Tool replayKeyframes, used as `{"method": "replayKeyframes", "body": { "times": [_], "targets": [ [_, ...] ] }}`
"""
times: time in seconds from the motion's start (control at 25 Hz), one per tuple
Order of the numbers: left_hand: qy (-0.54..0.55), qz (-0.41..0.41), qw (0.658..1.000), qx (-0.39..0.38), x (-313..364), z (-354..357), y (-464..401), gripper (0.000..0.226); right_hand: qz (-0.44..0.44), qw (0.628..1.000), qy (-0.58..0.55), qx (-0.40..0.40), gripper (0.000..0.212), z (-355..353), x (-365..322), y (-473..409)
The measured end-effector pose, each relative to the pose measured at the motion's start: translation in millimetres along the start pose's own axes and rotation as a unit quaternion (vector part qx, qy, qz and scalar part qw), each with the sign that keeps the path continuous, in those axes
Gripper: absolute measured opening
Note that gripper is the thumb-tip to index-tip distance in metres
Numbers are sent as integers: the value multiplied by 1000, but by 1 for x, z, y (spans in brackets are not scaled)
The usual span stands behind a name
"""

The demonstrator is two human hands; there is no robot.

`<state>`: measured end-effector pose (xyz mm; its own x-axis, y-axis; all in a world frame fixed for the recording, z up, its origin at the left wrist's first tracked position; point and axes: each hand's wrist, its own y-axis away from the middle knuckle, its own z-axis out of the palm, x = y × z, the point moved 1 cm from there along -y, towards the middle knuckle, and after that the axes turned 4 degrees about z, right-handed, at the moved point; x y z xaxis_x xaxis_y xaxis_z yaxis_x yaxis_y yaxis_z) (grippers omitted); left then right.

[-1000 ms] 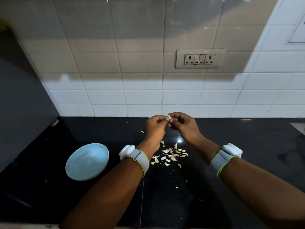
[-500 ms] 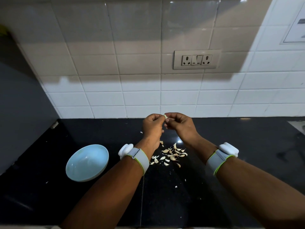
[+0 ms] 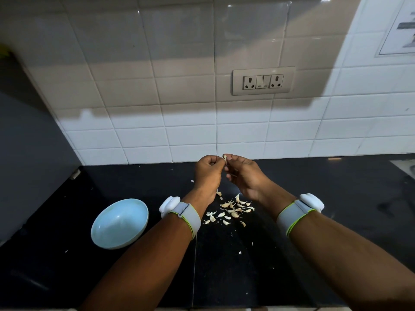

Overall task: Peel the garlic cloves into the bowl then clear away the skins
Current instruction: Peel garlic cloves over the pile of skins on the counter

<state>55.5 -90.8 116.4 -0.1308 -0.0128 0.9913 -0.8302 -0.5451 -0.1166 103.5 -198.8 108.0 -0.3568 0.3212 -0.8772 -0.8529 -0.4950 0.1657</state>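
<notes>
Both hands are raised above the black counter (image 3: 336, 221), fingertips meeting over a small pale garlic clove (image 3: 224, 157). My left hand (image 3: 207, 173) and my right hand (image 3: 243, 173) both pinch it between curled fingers. Below the hands lies a loose pile of garlic cloves and skins (image 3: 231, 211) on the counter. A light blue bowl (image 3: 119, 223) stands to the left of the pile, beside my left forearm; nothing shows inside it.
A few white skin flecks (image 3: 240, 252) are scattered over the counter. A white tiled wall with a socket plate (image 3: 263, 81) rises behind. A dark grey panel (image 3: 27, 153) closes the left side. The counter's front edge runs along the bottom.
The hands have stayed at the same spot, working the clove between the fingertips. The view has shifted slightly. The pile and bowl have not moved.
</notes>
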Motion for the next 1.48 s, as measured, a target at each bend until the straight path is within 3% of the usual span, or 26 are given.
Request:
{"method": "replayKeyframes", "body": {
  "times": [0.16,0.32,0.44,0.56,0.8,0.92,1.0,1.08,1.2,1.4,1.48],
  "targets": [
    [-1,-29,1000,8,0,-4,-2,15,19,999,-47,3,13,-1,-1,-2],
    [-22,-115,993,-22,-2,-6,-4,16,11,999,-39,25,12,-2,3,-2],
    [-83,-80,993,-29,-12,-5,-4,19,1,997,-57,45,15,-3,8,-3],
    [-121,-59,990,-40,-18,-5,-5,7,-1,997,-54,55,23,-4,10,-2],
    [-148,-98,984,-28,-12,-9,-4,32,-46,996,17,68,11,-6,11,3],
    [-256,-30,965,-44,-22,-12,-7,46,-69,991,55,100,8,-8,13,5],
    [-276,28,959,-54,-25,-14,-7,26,-81,987,73,115,5,-11,14,6],
    [-284,89,952,-78,-22,-13,-5,25,-87,984,102,115,4,-13,15,8],
    [-383,185,902,-78,-15,-14,-1,17,-77,983,136,99,9,-16,15,9],
    [-544,392,739,-66,-12,-21,-1,13,-40,988,130,71,11,-26,9,9],
    [-565,432,699,-70,-14,-21,-2,15,-14,992,112,63,9,-28,7,7]
  ]
}}
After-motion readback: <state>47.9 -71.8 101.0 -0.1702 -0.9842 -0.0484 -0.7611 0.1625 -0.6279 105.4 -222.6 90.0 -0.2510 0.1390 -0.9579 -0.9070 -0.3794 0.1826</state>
